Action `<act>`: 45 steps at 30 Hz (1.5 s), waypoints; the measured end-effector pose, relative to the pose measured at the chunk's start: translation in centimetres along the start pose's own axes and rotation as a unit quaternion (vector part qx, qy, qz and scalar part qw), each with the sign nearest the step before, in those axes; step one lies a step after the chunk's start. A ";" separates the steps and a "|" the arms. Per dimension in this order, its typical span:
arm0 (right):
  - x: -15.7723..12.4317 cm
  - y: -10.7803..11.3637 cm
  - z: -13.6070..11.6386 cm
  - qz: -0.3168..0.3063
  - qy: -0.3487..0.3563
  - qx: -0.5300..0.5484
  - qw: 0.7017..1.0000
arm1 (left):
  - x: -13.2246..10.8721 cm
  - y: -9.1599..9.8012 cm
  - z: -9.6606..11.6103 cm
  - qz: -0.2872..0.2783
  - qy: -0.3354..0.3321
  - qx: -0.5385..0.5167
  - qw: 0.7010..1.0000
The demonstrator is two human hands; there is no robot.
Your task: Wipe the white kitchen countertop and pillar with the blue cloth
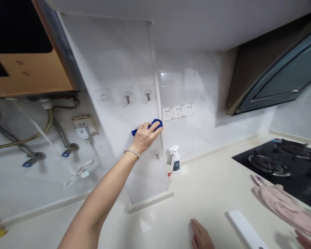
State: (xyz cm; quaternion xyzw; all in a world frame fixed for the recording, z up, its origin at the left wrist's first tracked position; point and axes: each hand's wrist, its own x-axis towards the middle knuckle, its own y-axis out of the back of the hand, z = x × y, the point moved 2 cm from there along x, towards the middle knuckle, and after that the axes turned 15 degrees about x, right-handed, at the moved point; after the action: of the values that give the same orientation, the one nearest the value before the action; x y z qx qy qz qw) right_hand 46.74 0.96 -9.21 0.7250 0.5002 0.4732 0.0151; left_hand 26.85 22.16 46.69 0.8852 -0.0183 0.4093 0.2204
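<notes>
Crumpled blue cloth (157,123), long axis roughly level, pressed against the white tiled pillar (142,169) and gripped under the left hand (145,137), up and right of the wrist; right hand (200,235) open, resting near the cream surface's (209,193) near edge, well below

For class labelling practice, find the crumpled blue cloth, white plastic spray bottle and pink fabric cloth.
Blue cloth (157,123), head view, top edge.
White spray bottle (175,163), head view, body.
Pink cloth (280,200), head view, middle.

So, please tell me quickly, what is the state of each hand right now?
Left hand: closed, holding a blue cloth.
Right hand: open, flat on the counter, holding nothing.
</notes>
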 end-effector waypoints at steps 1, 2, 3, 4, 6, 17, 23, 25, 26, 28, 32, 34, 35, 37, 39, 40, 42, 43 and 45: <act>0.0 0.0 0.2 -0.006 -0.006 0.008 1.000 | -0.1 0.3 -0.7 0.001 0.003 0.002 1.000; -0.1 0.0 0.5 -0.011 -0.011 0.013 1.000 | -0.3 0.6 -1.6 0.003 0.012 0.004 1.000; -0.2 -0.1 0.7 -0.014 -0.014 0.017 1.000 | -0.6 0.9 -2.6 0.006 0.027 0.005 1.000; -0.3 -0.2 0.9 -0.016 -0.013 0.019 1.000 | -0.9 1.4 -3.8 0.010 0.046 0.008 0.999; -0.7 -0.3 1.1 -0.012 -0.003 0.016 1.000 | -1.9 2.3 -6.1 0.019 0.094 0.013 0.995; -1.8 -0.5 1.7 -0.007 0.037 -0.041 0.998 | -7.5 3.3 -9.5 0.141 0.355 -0.082 0.921; -1.9 -0.1 1.6 -0.024 0.003 -0.019 1.000 | -8.6 2.0 -9.7 0.249 0.452 -0.144 0.844; -1.7 0.2 1.1 -0.028 -0.013 -0.014 0.999 | -9.3 1.2 -10.7 0.279 0.469 -0.168 0.821; -1.6 0.4 0.9 -0.032 -0.023 -0.012 0.999 | -9.8 0.7 -11.3 0.294 0.479 -0.184 0.806; -1.4 0.6 0.4 -0.044 -0.039 -0.008 0.998 | -11.0 -0.7 -12.5 0.310 0.503 -0.223 0.776; -1.1 1.1 -0.3 -0.060 -0.057 0.000 0.997 | -13.8 -3.7 -12.9 0.277 0.541 -0.301 0.735; -1.0 1.4 -0.5 -0.063 -0.062 -0.004 0.996 | -15.6 -5.0 -11.9 0.246 0.548 -0.342 0.723; -0.9 1.5 -0.5 -0.065 -0.065 -0.008 0.996 | -16.6 -5.6 -11.2 0.231 0.550 -0.361 0.717; -0.9 1.9 -0.7 -0.068 -0.067 -0.017 0.995 | -18.7 -6.8 -9.5 0.205 0.554 -0.395 0.704; -0.8 2.2 -0.9 -0.075 -0.069 -0.024 0.994 | -21.0 -7.9 -7.6 0.174 0.564 -0.421 0.689; -0.8 2.4 -1.0 -0.081 -0.071 -0.026 0.994 | -22.2 -8.5 -6.7 0.156 0.572 -0.429 0.681; -0.7 2.7 -1.2 -0.087 -0.074 -0.029 0.993 | -24.5 -9.6 -5.0 0.116 0.592 -0.437 0.667; -0.6 2.8 -1.2 -0.091 -0.076 -0.031 0.992 | -25.6 -10.2 -4.1 0.098 0.602 -0.439 0.660; -0.6 3.0 -1.4 -0.096 -0.077 -0.036 0.992 | -27.9 -11.2 -2.5 0.071 0.618 -0.440 0.647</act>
State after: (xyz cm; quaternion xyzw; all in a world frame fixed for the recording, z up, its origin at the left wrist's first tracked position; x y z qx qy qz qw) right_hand 47.87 -1.56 -7.36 0.7067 0.5475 0.4304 0.1251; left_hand 8.95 29.13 23.47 0.2216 -0.1186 0.8197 0.5147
